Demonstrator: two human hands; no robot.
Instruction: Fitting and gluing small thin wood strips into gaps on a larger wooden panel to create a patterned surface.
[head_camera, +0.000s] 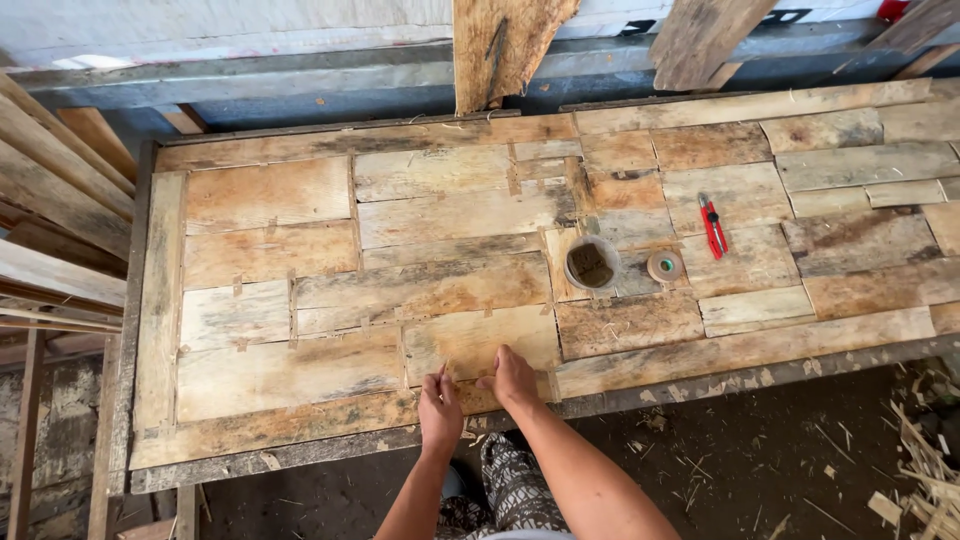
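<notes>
I stand at the near edge of the worktop, looking down on a patchwork of thin veneer sheets laid edge to edge across it. Both my hands are on one sheet near the front edge, about the middle of the left half. My left hand lies flat with the fingers spread slightly, its fingertips pressing on the sheet's lower edge. My right hand sits just beside it, also open and palm down, fingers resting on the same piece. Neither hand grips anything; they only press on the wood. The two hands are near each other but not touching.

Further back and to the right, a small round cup stands on the sheets, with something dark inside. Just beside it to the right lies a roll of tape. A little beyond that, a red cutter lies along the grain, well apart from my hands.

At the far edge a rough board leans upright against the wall, and another plank leans to its right. Long planks are stacked at the left. The dirt floor below me is strewn with wood scraps at the right.
</notes>
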